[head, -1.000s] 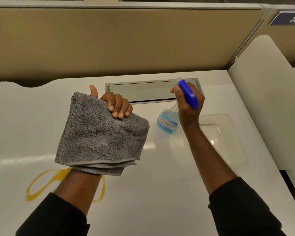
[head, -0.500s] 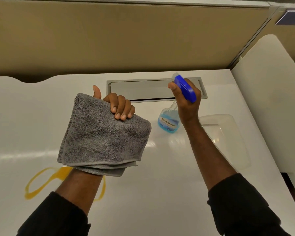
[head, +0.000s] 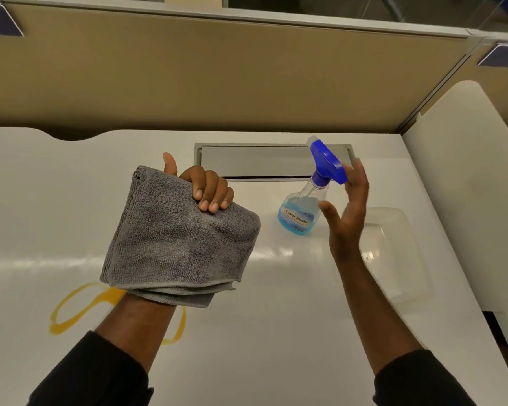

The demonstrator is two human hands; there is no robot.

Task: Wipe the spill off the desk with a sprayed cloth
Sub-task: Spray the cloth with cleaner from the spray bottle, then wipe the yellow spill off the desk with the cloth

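My left hand (head: 207, 187) holds a folded grey cloth (head: 176, 238) above the white desk (head: 276, 332), fingers curled over its top edge. A yellow-orange spill (head: 71, 310) lies on the desk at the near left, partly hidden under my left forearm. The spray bottle (head: 302, 212), clear with blue liquid and a blue trigger head, stands on the desk right of the cloth. My right hand (head: 348, 212) is just right of the bottle with fingers spread, apart from its body.
A grey cable flap (head: 261, 162) is set into the desk behind the bottle. A clear plastic tray (head: 393, 253) lies at the right. Tan partition walls stand behind, and a white side panel (head: 467, 186) rises at the right.
My right hand has let go of the spray head and opened beside it; the bottle now stands on its own. The left hand and cloth have barely moved.
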